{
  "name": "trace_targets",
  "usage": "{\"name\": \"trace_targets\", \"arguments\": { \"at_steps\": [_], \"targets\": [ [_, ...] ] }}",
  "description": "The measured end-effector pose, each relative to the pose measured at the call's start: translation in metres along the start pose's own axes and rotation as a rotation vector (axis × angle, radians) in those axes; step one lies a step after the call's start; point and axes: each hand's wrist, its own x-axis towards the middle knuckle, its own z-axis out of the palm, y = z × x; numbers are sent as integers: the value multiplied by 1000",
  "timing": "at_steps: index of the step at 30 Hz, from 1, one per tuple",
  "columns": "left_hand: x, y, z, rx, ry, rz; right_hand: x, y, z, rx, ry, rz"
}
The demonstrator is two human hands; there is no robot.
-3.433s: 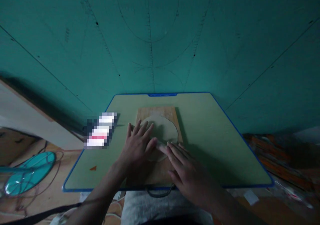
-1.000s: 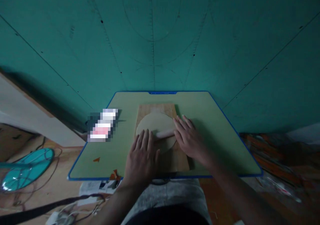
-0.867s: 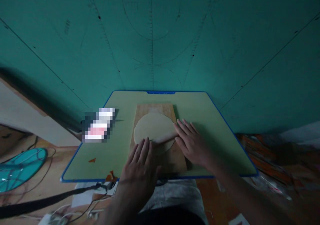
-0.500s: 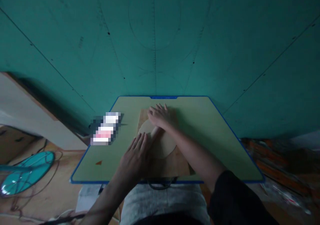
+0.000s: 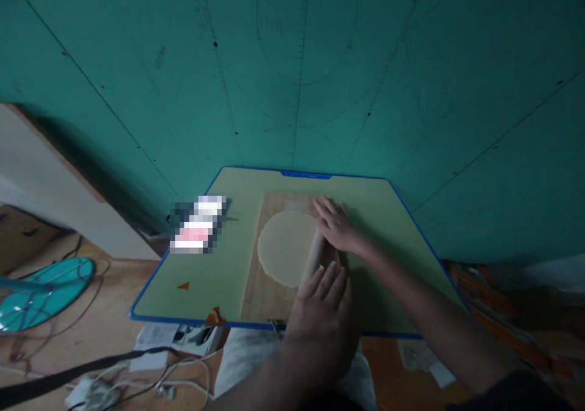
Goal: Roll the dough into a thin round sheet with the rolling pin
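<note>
A pale, thin round sheet of dough [image 5: 284, 247] lies flat on a wooden board [image 5: 258, 301]. Along its right edge is a light wooden rolling pin [image 5: 312, 256], slanting from near the front of the board toward the back right. My left hand [image 5: 324, 316] rests on the pin's near end, fingers stretched forward over it. On the far end lies my right hand [image 5: 338, 228], its fingers extended and a little apart. Both hands press from above with no grip around the pin; their palms hide its ends.
The board sits on a pale table with a blue rim [image 5: 155, 280]. A blurred-out device [image 5: 198, 225] stands at the table's left. Orange scraps [image 5: 183, 286] lie near the front left. A green wall [image 5: 292, 63] rises behind. Cables [image 5: 183, 368] and a teal round base [image 5: 50, 295] are on the floor.
Both hands and the rolling pin have moved right, from across the middle of the dough to its right edge. More of the dough's round outline shows. The camera view has shifted slightly.
</note>
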Motion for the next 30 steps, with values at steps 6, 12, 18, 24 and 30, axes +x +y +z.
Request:
{"name": "trace_targets", "arguments": {
  "at_steps": [6,12,18,24,30],
  "targets": [
    [-27,-34,-9,77,-45,-122,41,-56,-5,20,-70,-79],
    [-60,-69,-38,48,-40,-148,76,-115,2,72,34,-126],
    [-14,-24,-9,-17,-46,17,40,-47,2,63,-33,-92],
    [17,3,12,-40,-30,79,16,-9,-5,60,-62,-18],
    [-33,-31,-3,70,-9,-93,44,-79,-3,49,-63,-64]
  ]
}}
